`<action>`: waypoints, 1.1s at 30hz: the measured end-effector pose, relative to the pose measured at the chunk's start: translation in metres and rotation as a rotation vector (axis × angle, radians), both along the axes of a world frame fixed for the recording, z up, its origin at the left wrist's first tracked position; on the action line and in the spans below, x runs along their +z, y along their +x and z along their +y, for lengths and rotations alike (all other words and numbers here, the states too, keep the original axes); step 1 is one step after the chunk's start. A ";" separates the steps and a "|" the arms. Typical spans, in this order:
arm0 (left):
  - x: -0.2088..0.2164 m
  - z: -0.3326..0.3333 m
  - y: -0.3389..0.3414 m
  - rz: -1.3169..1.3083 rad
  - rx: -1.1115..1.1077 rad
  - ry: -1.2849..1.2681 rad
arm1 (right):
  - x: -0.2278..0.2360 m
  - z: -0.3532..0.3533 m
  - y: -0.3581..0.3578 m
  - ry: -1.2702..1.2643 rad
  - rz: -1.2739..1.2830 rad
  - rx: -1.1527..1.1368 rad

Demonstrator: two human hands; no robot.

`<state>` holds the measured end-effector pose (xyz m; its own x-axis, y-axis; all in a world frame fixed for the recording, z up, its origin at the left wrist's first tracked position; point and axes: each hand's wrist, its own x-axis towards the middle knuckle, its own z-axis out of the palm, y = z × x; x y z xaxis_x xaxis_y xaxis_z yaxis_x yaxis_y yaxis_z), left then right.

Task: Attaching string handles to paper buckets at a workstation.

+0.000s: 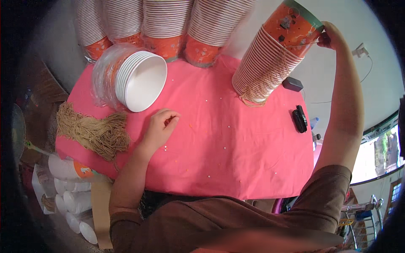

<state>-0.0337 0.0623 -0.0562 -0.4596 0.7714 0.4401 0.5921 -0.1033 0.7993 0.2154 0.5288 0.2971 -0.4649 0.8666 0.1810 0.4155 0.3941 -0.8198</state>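
Observation:
On the right, a tall leaning stack of white-rimmed paper buckets (257, 63) ends in an orange bucket with a green band and small printed figures. Thin tan strings (274, 78) hang down the side of this stack, and one runs up across the orange bucket. My right hand (331, 37) is closed at the bucket's upper end, where that string meets its fingers; the fingertips are partly hidden. My left hand (162, 124) rests on the pink cloth (198, 156), fingers curled in and nothing seen in them. Left of it lies a bundle of tan string (95, 130).
Several plastic-wrapped bucket stacks (166, 25) stand along the back. A shorter stack of white-lined buckets (145, 82) lies tipped, with plastic wrap around it. A black marker-like object (300, 119) and a dark box (292, 84) are at the right. More cups (76, 202) sit below the left edge.

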 end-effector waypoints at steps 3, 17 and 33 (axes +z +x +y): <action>0.003 -0.001 0.001 -0.007 -0.002 -0.008 | -0.004 0.001 0.001 -0.023 0.010 0.002; 0.001 -0.004 0.000 -0.044 -0.020 -0.062 | -0.088 -0.036 0.025 -0.509 0.392 0.111; 0.013 -0.012 0.004 -0.028 0.036 0.076 | -0.255 -0.205 -0.029 0.335 -0.490 0.582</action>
<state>-0.0295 0.0499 -0.0435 -0.4990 0.7192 0.4834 0.5741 -0.1435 0.8061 0.1866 0.3243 0.0420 -0.9153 0.3999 0.0470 0.3497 0.8473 -0.3998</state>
